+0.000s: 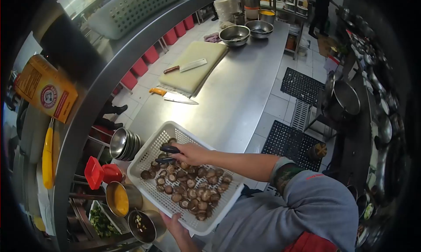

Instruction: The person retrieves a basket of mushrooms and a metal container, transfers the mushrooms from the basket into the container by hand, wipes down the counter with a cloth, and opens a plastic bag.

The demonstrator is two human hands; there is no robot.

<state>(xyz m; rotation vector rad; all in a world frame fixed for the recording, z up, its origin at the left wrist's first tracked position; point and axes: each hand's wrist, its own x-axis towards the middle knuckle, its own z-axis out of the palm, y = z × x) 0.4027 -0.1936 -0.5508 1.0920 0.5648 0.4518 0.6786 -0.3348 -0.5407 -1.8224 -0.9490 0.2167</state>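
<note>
A white perforated basket with many brown mushrooms in it lies at the steel table's near end. Over the basket's upper left part, my right hand is closed round dark handles, which look like those of scissors; the blades are hard to make out. My left hand is at the basket's near edge, its thumb up by the rim and its other fingers mostly hidden under the basket.
Beyond are an orange-handled knife, a cutting board with a cleaver, and two metal bowls. Stacked bowls and pots stand left. A shelf edge runs along the left. Another person stands far back.
</note>
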